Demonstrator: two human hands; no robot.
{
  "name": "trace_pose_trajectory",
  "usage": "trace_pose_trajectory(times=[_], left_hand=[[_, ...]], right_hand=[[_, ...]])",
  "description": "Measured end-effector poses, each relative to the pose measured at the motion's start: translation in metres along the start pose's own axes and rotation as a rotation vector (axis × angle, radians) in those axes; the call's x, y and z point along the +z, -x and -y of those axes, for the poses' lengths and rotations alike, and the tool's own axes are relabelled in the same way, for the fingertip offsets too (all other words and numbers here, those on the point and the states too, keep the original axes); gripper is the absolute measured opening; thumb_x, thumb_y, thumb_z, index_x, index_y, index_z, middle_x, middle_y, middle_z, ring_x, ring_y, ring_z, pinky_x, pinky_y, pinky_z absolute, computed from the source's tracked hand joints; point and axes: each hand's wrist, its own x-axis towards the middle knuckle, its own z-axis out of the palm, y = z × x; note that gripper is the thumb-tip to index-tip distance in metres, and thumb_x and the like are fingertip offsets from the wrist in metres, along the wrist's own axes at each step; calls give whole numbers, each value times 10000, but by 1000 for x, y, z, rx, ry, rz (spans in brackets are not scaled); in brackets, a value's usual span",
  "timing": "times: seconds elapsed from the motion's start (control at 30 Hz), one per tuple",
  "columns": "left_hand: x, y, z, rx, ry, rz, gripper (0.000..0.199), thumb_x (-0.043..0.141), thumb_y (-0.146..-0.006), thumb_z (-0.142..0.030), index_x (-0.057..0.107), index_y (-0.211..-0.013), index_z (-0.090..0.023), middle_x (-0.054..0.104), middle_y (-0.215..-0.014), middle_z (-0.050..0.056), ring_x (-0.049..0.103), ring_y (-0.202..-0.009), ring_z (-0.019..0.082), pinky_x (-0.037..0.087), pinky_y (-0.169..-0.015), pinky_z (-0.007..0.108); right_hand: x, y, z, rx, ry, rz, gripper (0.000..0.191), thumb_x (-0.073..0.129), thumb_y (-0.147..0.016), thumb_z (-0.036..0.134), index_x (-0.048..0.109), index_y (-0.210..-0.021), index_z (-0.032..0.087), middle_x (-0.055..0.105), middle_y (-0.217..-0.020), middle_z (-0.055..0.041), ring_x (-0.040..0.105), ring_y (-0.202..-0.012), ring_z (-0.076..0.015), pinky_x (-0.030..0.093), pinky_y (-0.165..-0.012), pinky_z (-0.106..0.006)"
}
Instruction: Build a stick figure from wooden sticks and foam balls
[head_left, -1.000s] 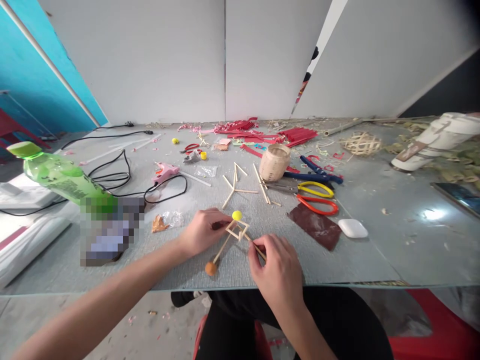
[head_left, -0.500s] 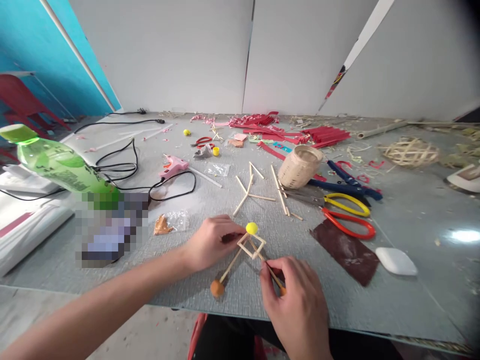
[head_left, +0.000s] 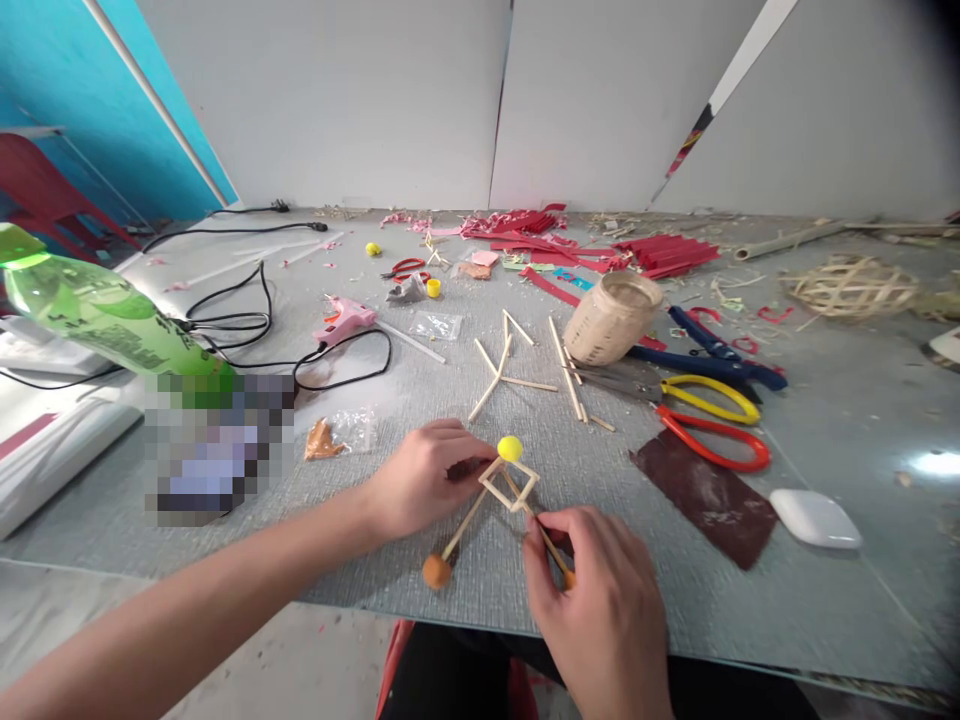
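A small stick model (head_left: 491, 492) stands between my hands near the table's front edge. Thin wooden sticks form its square frame and legs. A yellow ball (head_left: 510, 448) tops the frame, and an orange-brown ball (head_left: 436, 571) caps the left leg; another, at the right leg's end, is partly covered by fingers. My left hand (head_left: 431, 465) is closed, thumb and fingers pinching at the frame's back left corner by the yellow ball; its fingertips are partly hidden. With thumb and forefinger, my right hand (head_left: 600, 590) pinches the right leg just below the frame.
Beyond the model lie loose sticks (head_left: 501, 378), a jar (head_left: 611, 318), scissors (head_left: 712, 432) and blue pliers (head_left: 712, 350). Sandpaper (head_left: 709, 495) and a white case (head_left: 815, 518) are at right. A pink glue gun (head_left: 346, 320), its cord and a green bottle (head_left: 112, 310) occupy the left.
The view has shifted slightly, so the table items sit a little differently in the picture. Both hands keep their hold on the stick model, with hardly any movement.
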Motion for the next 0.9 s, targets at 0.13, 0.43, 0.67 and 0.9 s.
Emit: trace_pose_trajectory(times=[0.13, 0.43, 0.67, 0.9], left_hand=[[0, 0, 1, 3, 3, -3, 188, 614, -1034, -267, 756, -950, -177, 661, -708, 25, 560, -703, 154, 479, -660, 292], [0, 1, -1, -52, 8, 4, 239, 597, -1035, -315, 763, -920, -187, 656, -717, 33, 583, -710, 150, 484, -642, 287], [0, 1, 1, -67, 17, -14, 211, 633, -1016, -317, 776, -920, -195, 668, -733, 28, 594, -686, 134, 482, -628, 264], [-1, -1, -1, -130, 20, -1, 183, 671, -985, -313, 783, -913, -187, 678, -746, 16, 572, -642, 107, 458, -620, 249]], right_hand=[[0, 1, 1, 14, 11, 6, 113, 584, -1002, 271, 549, -898, 243, 651, -777, -33, 589, -738, -236, 408, -726, -389], [0, 1, 2, 30, 19, -4, 144, 574, -1010, 279, 541, -875, 242, 641, -753, -30, 583, -726, -236, 404, -715, -382], [1, 1, 2, 28, 23, -20, 138, 585, -1002, 259, 539, -873, 241, 650, -755, -31, 579, -725, -237, 405, -719, -381], [1, 1, 3, 47, 16, -38, 137, 605, -987, 254, 543, -865, 242, 664, -758, -34, 595, -741, -240, 418, -744, -386]])
